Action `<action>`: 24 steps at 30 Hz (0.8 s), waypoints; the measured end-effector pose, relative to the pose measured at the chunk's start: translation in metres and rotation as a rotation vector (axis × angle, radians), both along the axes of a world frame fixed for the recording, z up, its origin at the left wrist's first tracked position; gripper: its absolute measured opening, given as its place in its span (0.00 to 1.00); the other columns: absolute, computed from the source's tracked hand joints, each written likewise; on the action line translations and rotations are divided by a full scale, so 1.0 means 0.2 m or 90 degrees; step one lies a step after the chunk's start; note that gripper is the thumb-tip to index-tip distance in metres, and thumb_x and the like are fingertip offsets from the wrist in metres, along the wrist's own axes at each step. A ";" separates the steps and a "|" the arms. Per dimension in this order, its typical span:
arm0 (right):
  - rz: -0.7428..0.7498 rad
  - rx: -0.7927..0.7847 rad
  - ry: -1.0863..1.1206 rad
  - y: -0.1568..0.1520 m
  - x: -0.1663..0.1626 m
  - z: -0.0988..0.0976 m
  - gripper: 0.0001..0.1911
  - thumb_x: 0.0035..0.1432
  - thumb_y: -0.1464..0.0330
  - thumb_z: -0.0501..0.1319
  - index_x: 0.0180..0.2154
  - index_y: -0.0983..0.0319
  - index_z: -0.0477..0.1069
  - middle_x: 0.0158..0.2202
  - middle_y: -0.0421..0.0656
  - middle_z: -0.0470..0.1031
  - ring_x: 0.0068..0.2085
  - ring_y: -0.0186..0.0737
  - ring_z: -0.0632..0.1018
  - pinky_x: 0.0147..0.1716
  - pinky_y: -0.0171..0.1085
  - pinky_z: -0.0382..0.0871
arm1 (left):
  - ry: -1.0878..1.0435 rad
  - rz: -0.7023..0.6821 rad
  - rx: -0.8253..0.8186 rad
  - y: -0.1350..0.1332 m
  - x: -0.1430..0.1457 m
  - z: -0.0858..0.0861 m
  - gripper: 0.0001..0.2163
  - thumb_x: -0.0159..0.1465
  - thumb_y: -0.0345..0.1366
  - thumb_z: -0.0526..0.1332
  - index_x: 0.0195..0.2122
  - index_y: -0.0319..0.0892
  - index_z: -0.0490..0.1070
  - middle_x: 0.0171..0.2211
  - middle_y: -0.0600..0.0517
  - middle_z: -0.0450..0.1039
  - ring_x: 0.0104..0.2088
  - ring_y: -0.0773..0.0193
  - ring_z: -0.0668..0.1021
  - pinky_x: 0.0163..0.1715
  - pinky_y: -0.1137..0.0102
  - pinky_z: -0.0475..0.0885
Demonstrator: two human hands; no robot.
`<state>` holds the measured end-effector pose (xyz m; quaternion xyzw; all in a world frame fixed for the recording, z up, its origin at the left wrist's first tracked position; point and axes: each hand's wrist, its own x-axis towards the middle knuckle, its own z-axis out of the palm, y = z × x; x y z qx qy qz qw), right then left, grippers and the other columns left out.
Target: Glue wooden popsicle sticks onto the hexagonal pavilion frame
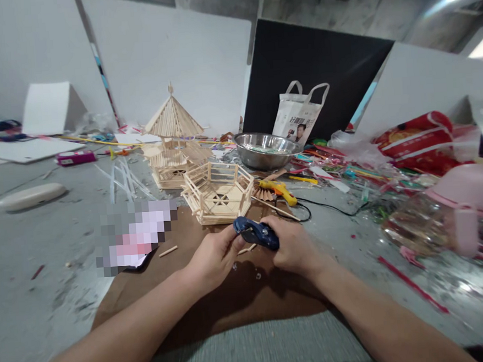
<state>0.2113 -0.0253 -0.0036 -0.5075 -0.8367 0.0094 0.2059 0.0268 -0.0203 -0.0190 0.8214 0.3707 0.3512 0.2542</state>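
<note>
My right hand [292,247] is wrapped round a dark blue cutter [258,234] with a metal pivot. My left hand [212,256] is pinched closed at the cutter's jaws; whatever lies between its fingertips is hidden. Just beyond both hands stands a hexagonal railing frame [210,213] built of thin wooden sticks. Behind it, a stick-built pavilion [173,119] with a pointed roof stands upright. A short wooden stick [168,251] lies on the brown mat [217,309], left of my hands. More small stick pieces [248,249] lie below the cutter.
A yellow glue gun [281,192] with a black cord lies behind my right hand. Further back are a steel bowl [260,152] and a white bag [297,116]. A pink-lidded jug [418,218] stands right; a partly blurred phone-like object [140,237] lies left.
</note>
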 end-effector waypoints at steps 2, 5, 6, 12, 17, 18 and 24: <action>-0.007 -0.008 -0.008 0.00 0.00 0.00 0.17 0.39 0.72 0.54 0.36 0.64 0.64 0.33 0.46 0.72 0.33 0.43 0.74 0.31 0.38 0.65 | 0.005 0.021 -0.014 0.00 0.00 -0.01 0.11 0.62 0.38 0.46 0.35 0.39 0.64 0.24 0.53 0.69 0.25 0.68 0.71 0.25 0.77 0.62; -0.027 -0.008 -0.017 0.01 -0.01 -0.02 0.17 0.40 0.72 0.54 0.37 0.63 0.64 0.33 0.46 0.73 0.33 0.44 0.74 0.32 0.38 0.65 | 0.013 0.074 -0.016 -0.01 0.01 -0.01 0.10 0.61 0.37 0.47 0.37 0.39 0.65 0.24 0.53 0.70 0.25 0.67 0.71 0.25 0.76 0.63; -0.032 -0.006 -0.014 0.02 -0.01 -0.02 0.17 0.40 0.72 0.54 0.38 0.63 0.63 0.34 0.46 0.72 0.34 0.44 0.74 0.32 0.38 0.65 | 0.013 0.095 -0.007 -0.01 0.01 -0.01 0.10 0.61 0.36 0.48 0.37 0.40 0.65 0.25 0.53 0.70 0.25 0.67 0.72 0.26 0.76 0.63; -0.033 0.004 0.011 0.03 -0.02 -0.05 0.19 0.41 0.70 0.55 0.41 0.63 0.62 0.37 0.48 0.72 0.37 0.45 0.73 0.36 0.40 0.65 | -0.030 0.104 0.032 0.00 0.03 -0.01 0.09 0.60 0.32 0.48 0.36 0.40 0.66 0.30 0.51 0.72 0.30 0.65 0.73 0.29 0.75 0.65; -0.029 0.004 0.012 0.02 -0.02 -0.06 0.21 0.41 0.72 0.55 0.42 0.62 0.61 0.37 0.47 0.71 0.38 0.44 0.72 0.37 0.40 0.64 | -0.029 0.068 0.034 0.00 0.01 -0.01 0.09 0.59 0.32 0.49 0.33 0.39 0.68 0.26 0.52 0.71 0.26 0.68 0.72 0.26 0.77 0.64; -0.026 0.005 0.016 0.02 -0.02 -0.06 0.21 0.41 0.72 0.55 0.42 0.62 0.61 0.37 0.47 0.71 0.38 0.44 0.72 0.37 0.40 0.64 | -0.034 0.057 0.026 0.01 0.01 -0.01 0.10 0.60 0.32 0.49 0.33 0.39 0.69 0.25 0.53 0.71 0.26 0.68 0.72 0.25 0.77 0.64; -0.004 0.009 0.018 0.02 -0.01 -0.06 0.22 0.40 0.72 0.55 0.42 0.62 0.60 0.38 0.47 0.70 0.39 0.44 0.72 0.37 0.40 0.64 | -0.099 -0.051 -0.036 0.02 -0.01 0.02 0.12 0.60 0.33 0.48 0.37 0.37 0.70 0.28 0.52 0.71 0.31 0.67 0.72 0.32 0.75 0.67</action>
